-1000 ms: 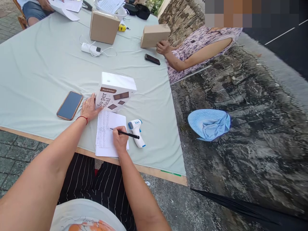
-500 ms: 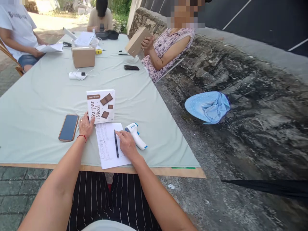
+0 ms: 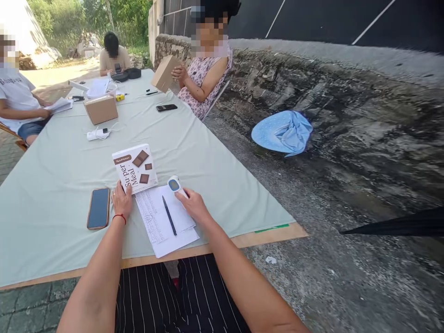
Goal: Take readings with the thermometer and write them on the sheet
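Well, the right hand [image 3: 192, 203] is gripping the thermometer [image 3: 174, 184], which is jutting out ahead of it; the left hand [image 3: 121, 200] is pinching the white box [image 3: 135, 169] just beyond it (the pen [image 3: 169, 216] is lying between both hands).

Left hand [image 3: 122, 199] has the lower left edge of the NutriMotion Su-per Meal box [image 3: 144, 172], thumb on the front face. Right hand [image 3: 193, 206] grips the infrared thermometer [image 3: 174, 183], display facing the wearer. Black pen [image 3: 169, 215] lies on the paper sheets [image 3: 178, 245], text too small to read. Smartphone [image 3: 98, 209] flat, just left of left hand. Farther up the table: white device with cable [image 3: 98, 134], cardboard carton [image 3: 102, 110]. Co-worker on the right side [image 3: 204, 79] holds another carton [image 3: 164, 74], tilted.
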Motion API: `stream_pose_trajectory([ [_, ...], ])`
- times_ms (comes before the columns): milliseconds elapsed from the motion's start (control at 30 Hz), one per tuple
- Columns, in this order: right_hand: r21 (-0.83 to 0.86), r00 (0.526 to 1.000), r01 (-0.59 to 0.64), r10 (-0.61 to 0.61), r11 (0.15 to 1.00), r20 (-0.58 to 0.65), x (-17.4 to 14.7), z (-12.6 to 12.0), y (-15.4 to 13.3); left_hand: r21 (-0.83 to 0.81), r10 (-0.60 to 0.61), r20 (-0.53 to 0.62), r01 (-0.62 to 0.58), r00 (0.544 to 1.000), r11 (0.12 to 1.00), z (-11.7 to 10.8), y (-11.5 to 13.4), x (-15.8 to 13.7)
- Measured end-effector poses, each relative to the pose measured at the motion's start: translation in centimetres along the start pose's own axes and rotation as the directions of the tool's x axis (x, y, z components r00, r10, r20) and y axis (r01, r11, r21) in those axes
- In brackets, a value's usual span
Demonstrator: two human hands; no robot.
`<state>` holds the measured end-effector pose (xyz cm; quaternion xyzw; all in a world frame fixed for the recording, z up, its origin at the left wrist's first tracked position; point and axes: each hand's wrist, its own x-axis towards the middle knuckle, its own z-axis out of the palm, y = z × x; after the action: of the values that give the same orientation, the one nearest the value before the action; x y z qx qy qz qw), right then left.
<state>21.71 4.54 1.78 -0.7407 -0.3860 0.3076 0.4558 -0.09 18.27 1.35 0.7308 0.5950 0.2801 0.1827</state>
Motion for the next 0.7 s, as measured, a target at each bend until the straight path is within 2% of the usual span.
stream_pose_trajectory([
  [100,0.371,0.991,-0.031,-0.019,0.928,0.131,-0.4,2.7,-2.4,0.011,0.016,-0.008,-0.016,1.000,1.000,0.1,-0.3,0.1],
  [200,0.497,0.974,-0.086,-0.032,0.863,0.224,-0.6,5.0,-4.1,0.031,0.026,-0.022,-0.025,0.999,0.999,0.3,-0.5,0.1],
  [267,0.515,0.973,-0.086,-0.039,0.853,0.226,-0.6,6.2,-4.6,0.042,0.027,-0.025,-0.026,0.999,0.999,0.4,-0.6,0.1],
  [467,0.493,0.994,-0.062,0.009,0.868,0.108,-0.5,8.6,-3.7,0.061,0.030,-0.023,-0.028,0.999,0.998,0.6,-0.6,0.1],
  [700,0.468,0.994,-0.065,0.014,0.882,0.113,-0.3,9.1,-3.4,0.056,0.025,-0.007,-0.024,1.000,0.998,0.5,-0.6,0.1],
])
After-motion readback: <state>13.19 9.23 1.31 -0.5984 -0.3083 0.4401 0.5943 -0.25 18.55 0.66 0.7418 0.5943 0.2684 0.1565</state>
